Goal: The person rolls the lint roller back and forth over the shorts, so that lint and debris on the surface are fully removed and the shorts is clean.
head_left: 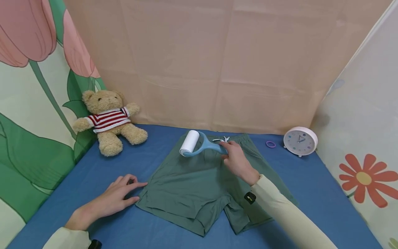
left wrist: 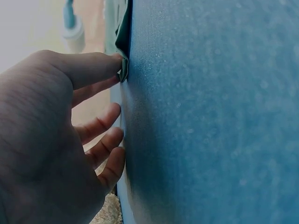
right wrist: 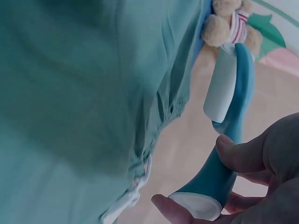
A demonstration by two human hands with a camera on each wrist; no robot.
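A pair of green shorts [head_left: 186,183] lies spread on the blue surface, its waistband with a white drawstring [head_left: 225,139] at the far side. My right hand [head_left: 237,160] grips the blue handle of a lint roller [head_left: 206,143], seen also in the right wrist view as a lint roller [right wrist: 222,88] raised off the cloth. The white roll points left, above the waistband area. My left hand [head_left: 115,199] rests by the left edge of the shorts, thumb and index finger apart and touching the hem. In the left wrist view its thumb meets a green fold [left wrist: 123,60].
A teddy bear [head_left: 109,117] in a striped shirt sits at the back left. At the back right stand a pink alarm clock [head_left: 300,141] and, beside it, a purple ring [head_left: 270,144]. A beige backdrop [head_left: 217,69] and patterned side panels enclose the blue surface [head_left: 124,228].
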